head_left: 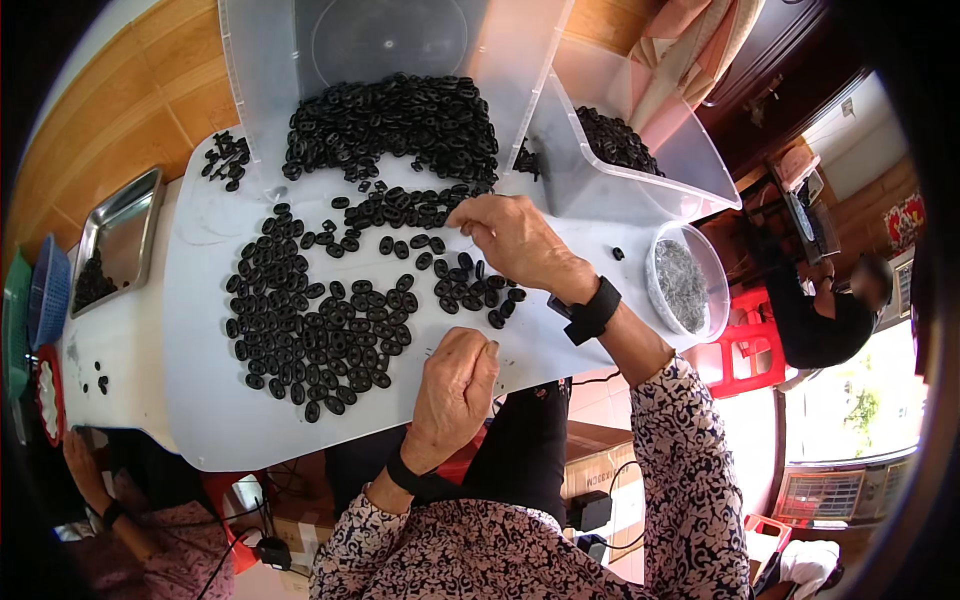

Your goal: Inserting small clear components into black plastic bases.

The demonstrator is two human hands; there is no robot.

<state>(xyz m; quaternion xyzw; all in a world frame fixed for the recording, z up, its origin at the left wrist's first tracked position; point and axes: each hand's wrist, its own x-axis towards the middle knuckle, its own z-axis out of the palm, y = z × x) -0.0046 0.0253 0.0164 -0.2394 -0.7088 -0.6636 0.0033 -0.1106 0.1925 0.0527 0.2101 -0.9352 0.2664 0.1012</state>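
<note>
Small black oval pieces with holes lie spread over a white table point(215, 390). A wide cluster of the black pieces point(330, 340) covers the left half, and a smaller cluster of black pieces point(475, 285) lies between my hands. My left hand point(452, 388) is closed by the table's near edge; whatever is inside it is hidden. Farther off, my right hand point(515, 240) reaches to the strip of black pieces point(395, 208) at the tub's mouth. Its fingers are bent together at the right end of that strip, and I cannot make out what they hold.
A clear tub point(240, 90) on its side holds a heap of black pieces point(395, 125). Right of it stand another clear bin point(600, 195) and a round tub point(715, 275) of clear bits. A metal tray point(150, 215) is left. A co-worker's hand point(85, 470) and a distant person point(830, 320) are visible.
</note>
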